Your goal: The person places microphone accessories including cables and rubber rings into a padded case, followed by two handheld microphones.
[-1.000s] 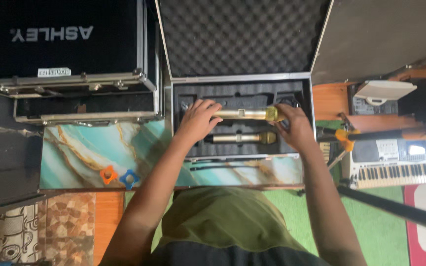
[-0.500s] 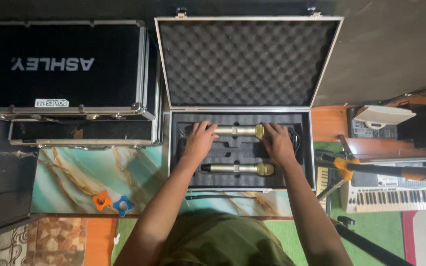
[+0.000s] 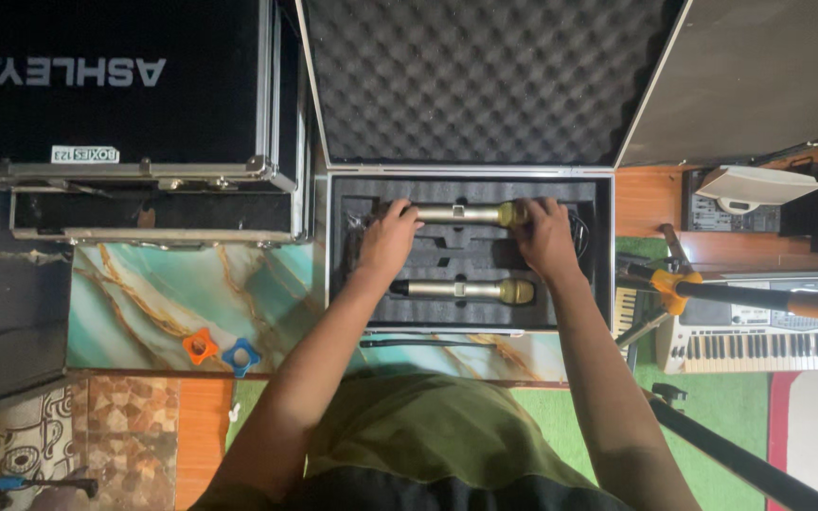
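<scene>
Both arms are reaching forward into the open foam-lined case [image 3: 471, 312]. The left hand [image 3: 388, 244] is gripping the tail of the upper gold microphone [image 3: 461, 214], the right hand [image 3: 544, 237] is curling over its grille end — the microphone is lying in the top slot. A second microphone [image 3: 466, 290] is lying below. The case is sitting on a marbled teal tabletop [image 3: 144, 298]; a keyboard [image 3: 759, 345] is standing at the right.

both hands slid back with the upper microphone [image 3: 461, 214] from mid-tray to the rear slot of the foam case [image 3: 471, 180]. left hand [image 3: 388, 238] now covers its handle end, right hand [image 3: 543, 235] its gold head. it probably sits seated in the slot now, though the fingers hide that.
</scene>
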